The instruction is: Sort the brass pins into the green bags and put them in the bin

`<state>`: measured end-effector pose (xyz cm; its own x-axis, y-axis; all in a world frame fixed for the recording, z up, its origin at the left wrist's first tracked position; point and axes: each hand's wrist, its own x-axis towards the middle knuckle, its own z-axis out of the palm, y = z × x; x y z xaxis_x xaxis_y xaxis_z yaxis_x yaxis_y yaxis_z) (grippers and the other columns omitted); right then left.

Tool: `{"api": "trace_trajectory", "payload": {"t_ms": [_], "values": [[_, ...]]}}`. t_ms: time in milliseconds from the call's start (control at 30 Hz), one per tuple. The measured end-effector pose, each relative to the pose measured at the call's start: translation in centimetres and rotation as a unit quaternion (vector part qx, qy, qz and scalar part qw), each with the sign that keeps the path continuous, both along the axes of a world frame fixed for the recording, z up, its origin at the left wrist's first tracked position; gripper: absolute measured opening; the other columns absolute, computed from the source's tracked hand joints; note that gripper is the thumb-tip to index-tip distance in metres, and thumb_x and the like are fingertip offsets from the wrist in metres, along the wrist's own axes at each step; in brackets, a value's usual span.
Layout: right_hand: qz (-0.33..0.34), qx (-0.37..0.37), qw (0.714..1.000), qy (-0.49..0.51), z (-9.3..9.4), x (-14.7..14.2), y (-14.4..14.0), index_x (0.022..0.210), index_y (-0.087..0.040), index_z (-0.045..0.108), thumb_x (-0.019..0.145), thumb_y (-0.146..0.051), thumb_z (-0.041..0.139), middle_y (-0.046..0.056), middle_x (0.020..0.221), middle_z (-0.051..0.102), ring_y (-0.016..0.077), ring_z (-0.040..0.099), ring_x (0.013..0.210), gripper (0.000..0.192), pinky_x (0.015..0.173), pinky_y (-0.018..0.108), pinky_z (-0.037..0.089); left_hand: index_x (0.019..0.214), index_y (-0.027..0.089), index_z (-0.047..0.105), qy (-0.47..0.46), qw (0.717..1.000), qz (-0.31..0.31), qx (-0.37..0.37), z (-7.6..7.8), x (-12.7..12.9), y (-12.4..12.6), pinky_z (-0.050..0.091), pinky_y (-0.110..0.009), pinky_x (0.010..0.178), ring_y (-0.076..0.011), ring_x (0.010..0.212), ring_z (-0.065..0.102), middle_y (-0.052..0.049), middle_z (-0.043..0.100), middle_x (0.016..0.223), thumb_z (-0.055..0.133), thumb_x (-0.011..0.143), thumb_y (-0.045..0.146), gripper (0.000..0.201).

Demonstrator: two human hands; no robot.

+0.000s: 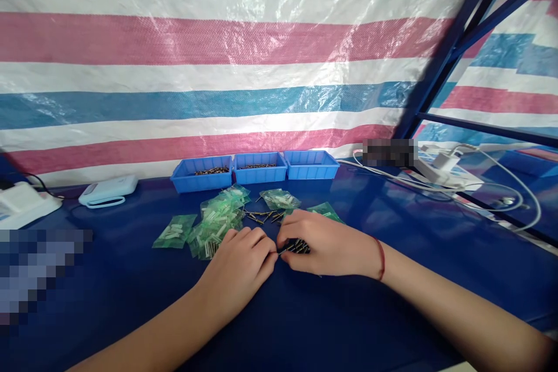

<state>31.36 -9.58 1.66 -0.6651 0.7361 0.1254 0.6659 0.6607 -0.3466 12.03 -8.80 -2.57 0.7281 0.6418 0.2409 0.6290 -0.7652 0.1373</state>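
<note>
Between the fingertips (272,248) of my left hand (239,256) a thin piece (282,253) is pinched, my right hand (325,241) curled over dark metal pieces (300,246), though whether it grips any I cannot tell, with green bags (222,210) beyond and three blue bins (260,175) behind them

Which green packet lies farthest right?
The green packet just beyond the right hand, which partly hides it; the other packets all lie farther left.
</note>
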Motion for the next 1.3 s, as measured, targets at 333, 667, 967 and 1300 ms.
{"api": "trace_trajectory", "payload": {"t_ms": [333,667,967,1300], "values": [[-0.013,0.051,0.998,-0.037,-1.5,-0.8,0.0,0.081,-0.016,0.057,0.088,-0.009,0.046,0.007,0.084,0.059,0.0187,0.052,0.078,0.015,0.072,0.031,0.042,0.087,0.021,0.063,-0.107,0.994,0.011,-0.029,-0.1,-0.4,0.7,0.044,-0.034,0.074,-0.0198,0.082,0.059,-0.003,0.063,0.085,0.037,0.096,0.02,0.028],[-0.104,-0.184,0.925,0.316,-0.9,-1.4,0.1,0.087,-0.018,0.054,0.092,-0.03,0.049,-0.002,0.073,0.049,0.0114,0.044,0.063,0.014,0.057,0.024,0.037,0.095,0.024,0.064,-0.312,0.939,0.073,-0.125,0.8,-0.4,1.2,0.044,-0.028,0.059,-0.0143,0.065,0.053,0.0,0.064,0.084,0.051,0.09,0.031,0.016],[-0.1,-0.308,0.848,0.421,-1.2,-1.8,0.1,0.088,-0.014,0.061,0.086,-0.041,0.061,0.0,0.075,0.056,0.0108,0.052,0.069,0.026,0.063,0.024,0.041,0.088,0.022,0.064,-0.38,0.911,0.062,-0.149,0.5,-0.6,1.3,0.045,-0.027,0.063,-0.0143,0.07,0.056,0.001,0.065,0.082,0.056,0.087,0.027,0.009],[-0.075,-0.272,0.87,0.405,-1.2,-1.9,0.4,0.093,-0.015,0.064,0.085,-0.03,0.064,0.001,0.081,0.059,0.0116,0.053,0.074,0.017,0.067,0.025,0.041,0.085,0.021,0.064,-0.425,0.892,0.058,-0.142,0.5,-0.9,1.1,0.045,-0.027,0.065,-0.0147,0.074,0.059,0.0,0.064,0.082,0.058,0.086,0.025,0.007]]}}
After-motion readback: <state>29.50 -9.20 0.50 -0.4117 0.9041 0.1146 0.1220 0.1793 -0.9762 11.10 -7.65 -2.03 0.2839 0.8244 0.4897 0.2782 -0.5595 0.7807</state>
